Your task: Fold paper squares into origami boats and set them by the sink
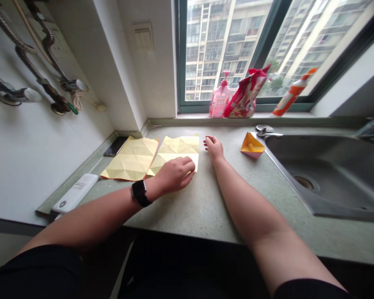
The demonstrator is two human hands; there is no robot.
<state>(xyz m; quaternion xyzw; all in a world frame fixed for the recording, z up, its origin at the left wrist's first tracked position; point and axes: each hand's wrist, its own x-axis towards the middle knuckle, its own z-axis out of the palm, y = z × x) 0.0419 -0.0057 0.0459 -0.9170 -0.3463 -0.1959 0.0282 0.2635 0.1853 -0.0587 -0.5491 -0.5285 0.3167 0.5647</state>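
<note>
My left hand (180, 171), with a black watch (139, 192) on its wrist, is closed at the near right corner of a creased sheet of yellow paper (177, 146). The fingers curl over that corner and cover it. Just right of the sheet, my right hand (214, 148) hovers near the countertop with loosely bent, parted fingers and nothing in them. Another creased yellow sheet (130, 157), with an orange edge showing, lies to the left. A folded orange paper piece (252, 145) stands right of my right hand, beside the sink.
A steel sink (286, 182) with a tap (268, 133) takes up the right side. A dark phone (114, 146) and a white power bank (75, 192) lie left. On the windowsill stand a pink pump bottle (220, 99), a red bag (246, 95) and an orange-white bottle (291, 95).
</note>
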